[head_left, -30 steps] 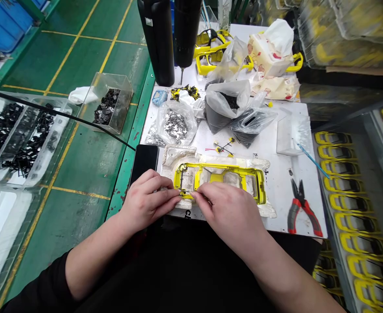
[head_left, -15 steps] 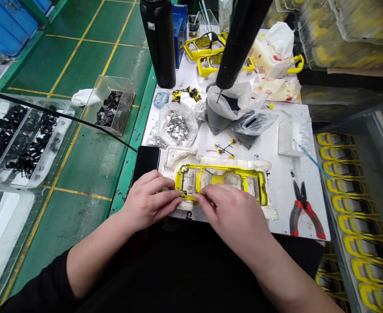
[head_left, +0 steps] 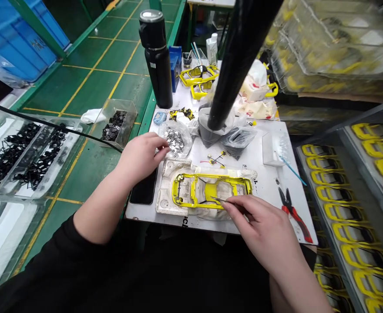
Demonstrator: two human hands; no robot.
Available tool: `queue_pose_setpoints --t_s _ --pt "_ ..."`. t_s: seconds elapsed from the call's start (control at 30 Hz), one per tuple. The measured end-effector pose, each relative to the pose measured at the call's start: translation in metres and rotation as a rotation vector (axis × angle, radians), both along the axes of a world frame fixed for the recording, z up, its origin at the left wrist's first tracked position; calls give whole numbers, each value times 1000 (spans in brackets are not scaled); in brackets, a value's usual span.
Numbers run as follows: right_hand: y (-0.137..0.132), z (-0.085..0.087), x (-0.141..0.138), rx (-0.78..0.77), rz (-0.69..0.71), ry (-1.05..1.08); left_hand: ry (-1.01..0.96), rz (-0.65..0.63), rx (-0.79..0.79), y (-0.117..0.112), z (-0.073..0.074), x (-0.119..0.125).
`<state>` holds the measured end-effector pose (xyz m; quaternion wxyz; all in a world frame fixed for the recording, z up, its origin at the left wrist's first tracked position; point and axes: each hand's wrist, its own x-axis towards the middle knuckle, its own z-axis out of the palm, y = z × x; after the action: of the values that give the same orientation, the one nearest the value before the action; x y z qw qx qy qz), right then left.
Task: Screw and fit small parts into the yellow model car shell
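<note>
My right hand (head_left: 260, 221) is closed around a pair of tweezers (head_left: 218, 200), whose thin metal tip points left over the yellow car-shaped plastic frame (head_left: 213, 186). The frame lies in a worn whitish holder (head_left: 165, 204), with small dark parts fitted at its left end. My left hand (head_left: 142, 158) is raised above the black phone (head_left: 144, 189), its fingertips at the near edge of an open clear bag of small silver metal pieces (head_left: 175, 141). A small gap shows between thumb and forefinger, and nothing can be seen in them.
Red-handled pliers (head_left: 294, 217) lie at the right. Behind the holder are small yellow-and-black parts (head_left: 216, 160) and bags of dark pieces (head_left: 237, 141). A black bottle (head_left: 157, 65) stands at the back left. A black pole (head_left: 233, 65) hangs over the table. Yellow frames (head_left: 338, 195) fill trays on the right.
My left hand has left the frame's left end and moved up and left to the bag of metal pieces. My right hand has drawn back rightward with the tweezers. The view has tilted up.
</note>
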<state>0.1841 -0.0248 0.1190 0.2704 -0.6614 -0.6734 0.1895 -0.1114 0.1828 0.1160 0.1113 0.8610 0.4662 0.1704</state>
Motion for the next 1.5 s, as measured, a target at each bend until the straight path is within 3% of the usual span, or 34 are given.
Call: queue_pose_setpoints --t_s 0.07,0.17,0.37,0.6,0.8,0.9,1.23,1.37,1.5 --pt "-4 1 2 -2 0 17 229 32 33 27 -8 11" --pt "-9 0 5 -13 -10 24 431 -52 -2 55 -24 29" --pt "-20 -5 15 -34 -23 35 426 -142 -35 71 -38 42" --pt "-25 -10 19 -70 -49 74 258 -27 -67 72 -32 26" --pt "-20 -13 14 -55 -34 95 35 44 -106 69 -34 17" --pt "-18 -13 11 -55 -44 119 -66 43 -119 68 -36 14" --pt "-17 -18 8 -62 -61 127 -119 31 -60 67 -40 12" --pt "-15 -18 9 -52 -66 133 -165 4 -10 59 -34 11" --pt "-10 -16 7 -47 -95 153 -280 -63 87 35 -21 13"
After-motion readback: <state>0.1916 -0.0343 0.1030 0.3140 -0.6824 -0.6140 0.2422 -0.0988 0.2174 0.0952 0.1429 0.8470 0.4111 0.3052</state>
